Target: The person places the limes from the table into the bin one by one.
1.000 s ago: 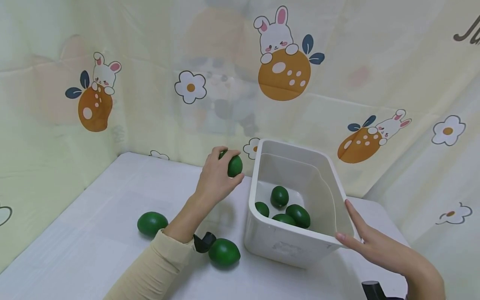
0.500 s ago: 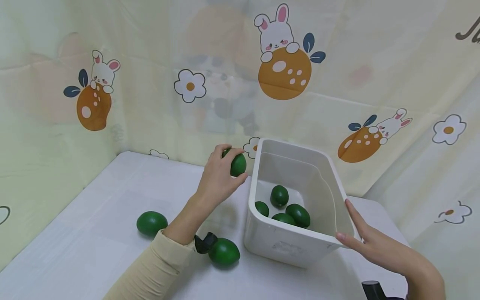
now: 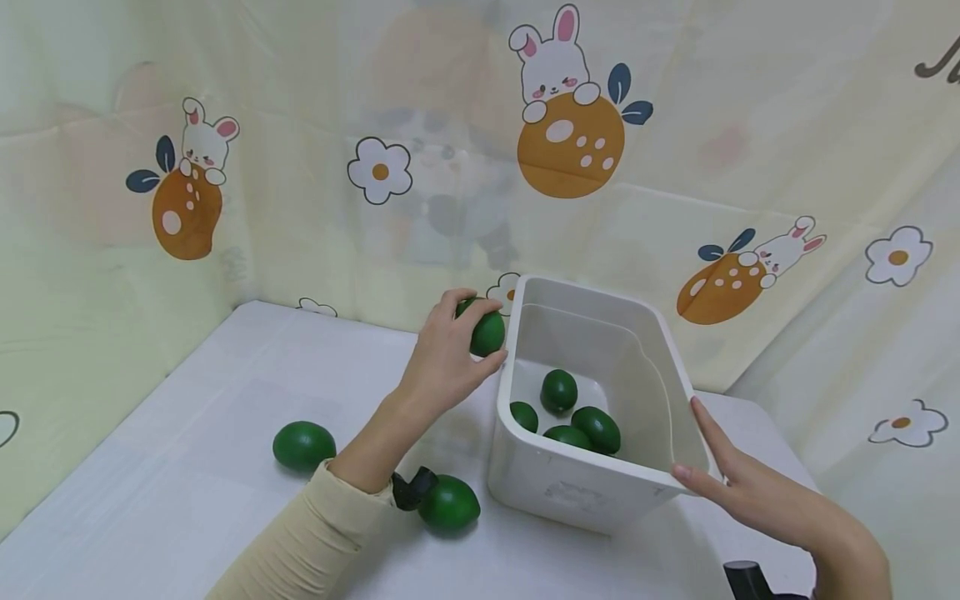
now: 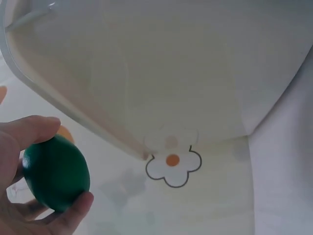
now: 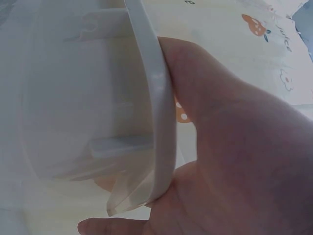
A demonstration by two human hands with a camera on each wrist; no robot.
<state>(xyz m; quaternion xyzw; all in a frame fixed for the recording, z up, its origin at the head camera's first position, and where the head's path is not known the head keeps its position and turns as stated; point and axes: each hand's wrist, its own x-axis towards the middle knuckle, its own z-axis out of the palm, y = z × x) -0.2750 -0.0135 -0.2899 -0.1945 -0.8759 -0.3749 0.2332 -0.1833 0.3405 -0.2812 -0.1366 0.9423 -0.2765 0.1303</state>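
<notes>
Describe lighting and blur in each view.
Head: even light, faint shadows on the white table, small glints on the green fruits. Left wrist: dimmer, the plastic bin in grey shade. Right wrist: hazy, low contrast, the right hand softly blurred.

1. Head: set above the surface [image 3: 187, 492], looking forward and down; the farthest view, it takes in the left hand [image 3: 444, 357], the right hand [image 3: 761, 487], the bin [image 3: 577, 498] and the curtain [image 3: 300, 75] behind.
2. Left wrist: very near, looking past the left hand and its fruit [image 4: 56, 172] at the bin's outside; rolled sideways, so the surface stands along the right edge.
3. Right wrist: very near, facing the rim [image 5: 163, 103], with the right hand large.
4. Head and left wrist share the fruit; head and right wrist, the gripped rim.
</notes>
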